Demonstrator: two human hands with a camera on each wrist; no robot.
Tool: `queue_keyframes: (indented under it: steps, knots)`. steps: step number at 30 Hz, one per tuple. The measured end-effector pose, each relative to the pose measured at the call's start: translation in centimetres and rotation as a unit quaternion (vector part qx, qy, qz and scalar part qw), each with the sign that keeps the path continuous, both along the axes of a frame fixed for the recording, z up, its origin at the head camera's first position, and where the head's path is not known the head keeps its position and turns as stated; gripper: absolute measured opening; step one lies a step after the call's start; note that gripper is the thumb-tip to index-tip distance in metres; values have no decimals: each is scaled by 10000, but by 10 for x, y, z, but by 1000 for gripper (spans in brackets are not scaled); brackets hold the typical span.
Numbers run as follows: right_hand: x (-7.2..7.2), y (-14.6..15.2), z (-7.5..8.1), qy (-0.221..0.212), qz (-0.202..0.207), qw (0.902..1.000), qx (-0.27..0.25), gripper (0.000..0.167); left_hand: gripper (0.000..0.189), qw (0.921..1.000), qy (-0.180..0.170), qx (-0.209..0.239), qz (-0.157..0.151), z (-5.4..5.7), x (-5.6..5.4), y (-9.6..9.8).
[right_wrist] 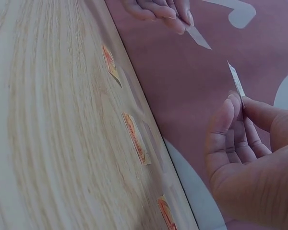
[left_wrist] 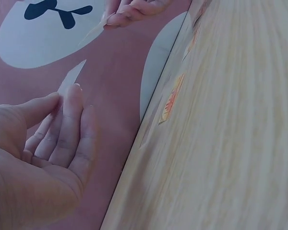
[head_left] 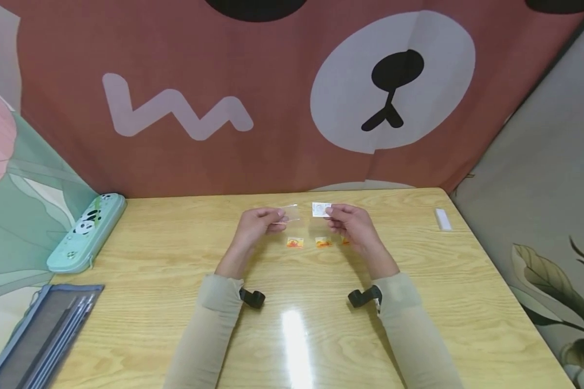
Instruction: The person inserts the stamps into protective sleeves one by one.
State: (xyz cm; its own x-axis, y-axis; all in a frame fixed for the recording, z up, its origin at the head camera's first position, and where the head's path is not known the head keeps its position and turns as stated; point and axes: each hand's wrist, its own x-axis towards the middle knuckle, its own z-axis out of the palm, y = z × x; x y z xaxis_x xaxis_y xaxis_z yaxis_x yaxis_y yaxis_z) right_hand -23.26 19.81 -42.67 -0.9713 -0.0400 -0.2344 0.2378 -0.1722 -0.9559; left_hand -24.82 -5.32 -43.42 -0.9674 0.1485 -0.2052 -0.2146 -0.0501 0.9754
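Observation:
Between thumb and fingers, my left hand (head_left: 255,226) pinches a small clear plastic piece (head_left: 293,212), seen nearly edge-on in the left wrist view (left_wrist: 73,76). My right hand (head_left: 354,224) pinches a small white printed card (head_left: 319,209) by its right edge, at about the same height. A short gap separates card and plastic. Below them on the table lie small orange-and-yellow cards: a left one (head_left: 294,242), a middle one (head_left: 323,242) and a right one (right_wrist: 166,212), which the right hand partly hides in the head view.
A wooden table (head_left: 292,292) backs onto a red cloth with a bear face. At its left lie a mint panda pencil case (head_left: 87,232) and a blue-edged mesh pouch (head_left: 53,329) with long thin items. A small white block (head_left: 443,220) lies at the far right.

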Motion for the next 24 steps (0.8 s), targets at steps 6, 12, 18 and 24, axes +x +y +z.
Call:
queue_keyframes:
  steps: [6,12,18,24]
  knots:
    - [0,1,-2,40,15,10000,44,17,22,9999,70,28,-81,0,2,5]
    - [0,-1,-1,63,19,9999,102,16,26,9997,-7,241,50,2,3,9]
    - [1,1,2,52,-47,9999,100,18,28,9989,-87,442,-87,4,4,10]
    - [1,0,7,112,22,9997,221,24,27,9990,-8,431,-70,10,3,6]
